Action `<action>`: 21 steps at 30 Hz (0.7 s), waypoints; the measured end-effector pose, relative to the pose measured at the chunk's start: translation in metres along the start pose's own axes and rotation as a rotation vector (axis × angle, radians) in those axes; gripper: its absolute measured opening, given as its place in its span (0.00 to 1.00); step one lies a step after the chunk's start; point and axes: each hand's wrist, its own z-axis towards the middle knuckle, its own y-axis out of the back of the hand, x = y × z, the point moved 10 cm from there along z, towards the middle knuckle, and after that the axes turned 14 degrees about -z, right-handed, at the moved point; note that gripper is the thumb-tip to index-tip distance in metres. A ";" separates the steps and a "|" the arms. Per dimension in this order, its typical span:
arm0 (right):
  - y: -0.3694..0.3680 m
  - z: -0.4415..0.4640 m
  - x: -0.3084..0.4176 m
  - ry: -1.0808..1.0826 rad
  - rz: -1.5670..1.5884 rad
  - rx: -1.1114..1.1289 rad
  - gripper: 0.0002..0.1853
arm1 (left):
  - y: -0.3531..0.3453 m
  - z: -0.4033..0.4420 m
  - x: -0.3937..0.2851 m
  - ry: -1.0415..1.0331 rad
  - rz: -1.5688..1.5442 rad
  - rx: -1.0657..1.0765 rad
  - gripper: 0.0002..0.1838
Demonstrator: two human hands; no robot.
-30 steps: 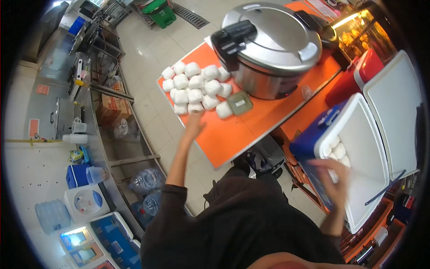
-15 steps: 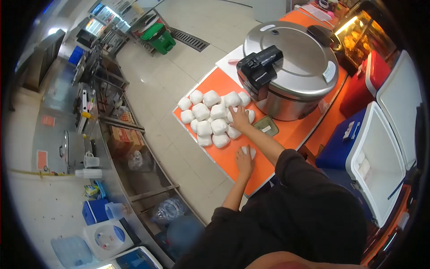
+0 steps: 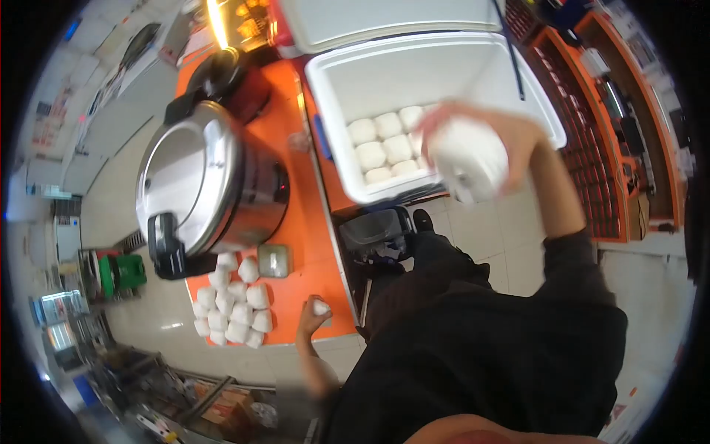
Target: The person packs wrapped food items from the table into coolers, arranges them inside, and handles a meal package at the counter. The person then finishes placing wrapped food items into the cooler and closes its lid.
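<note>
I log: right hand [image 3: 526, 140], curled around a white bundle [image 3: 473, 157] by the cooler [image 3: 407, 70], right; left hand [image 3: 310, 321], curled around a second bundle [image 3: 321, 307], near table edge [image 3: 336, 292].

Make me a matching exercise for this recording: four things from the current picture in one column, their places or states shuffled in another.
Column one
1. right hand
2. steel cooker
3. left hand
4. cooler

Column two
A. holding a white bundle over the orange table
B. lid open, white bundles lined up inside
C. holding a white bundle, overlapping the cooler in view
D. lid shut, standing on the orange table

Pairs: 1-C, 2-D, 3-A, 4-B
</note>
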 end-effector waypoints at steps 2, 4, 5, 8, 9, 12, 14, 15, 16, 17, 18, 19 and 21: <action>0.079 -0.052 -0.037 -0.398 -0.564 -0.151 0.48 | -0.017 -0.011 -0.081 0.055 -0.358 0.152 0.32; 0.120 -0.118 -0.143 -0.944 -0.747 0.086 0.56 | -0.036 -0.032 -0.175 0.137 -0.728 0.291 0.33; 0.132 -0.147 -0.208 -0.964 -0.831 0.171 0.56 | -0.044 -0.034 -0.235 0.011 -0.719 0.421 0.33; 0.125 -0.228 -0.392 -1.047 -0.890 0.300 0.59 | -0.066 -0.037 -0.391 -0.259 -0.642 0.647 0.34; 0.116 -0.244 -0.429 -1.083 -0.881 0.341 0.61 | -0.072 -0.042 -0.441 -0.407 -0.573 0.738 0.35; 0.073 -0.241 -0.441 -1.149 -0.924 0.412 0.64 | -0.080 -0.003 -0.532 -0.456 -0.290 0.466 0.38; 0.075 -0.245 -0.443 -1.175 -0.961 0.435 0.66 | -0.101 0.032 -0.595 -0.546 -0.028 0.274 0.36; 0.084 -0.249 -0.440 -1.218 -0.976 0.344 0.65 | -0.119 0.053 -0.626 -0.742 0.152 0.203 0.35; 0.092 -0.255 -0.438 -1.260 -0.992 0.250 0.65 | -0.136 0.087 -0.634 -0.726 0.222 0.148 0.35; 0.095 -0.262 -0.474 -1.312 -1.029 0.155 0.61 | -0.155 0.107 -0.650 -0.927 0.344 0.080 0.33; 0.097 -0.264 -0.470 -1.310 -1.024 0.147 0.61 | -0.174 0.144 -0.646 -0.878 0.364 0.110 0.32; 0.093 -0.254 -0.461 -1.225 -1.043 0.225 0.62 | -0.192 0.180 -0.639 -0.833 0.386 0.136 0.31; 0.092 -0.236 -0.458 -1.152 -0.987 0.302 0.39 | -0.220 0.247 -0.614 -0.754 0.457 0.126 0.32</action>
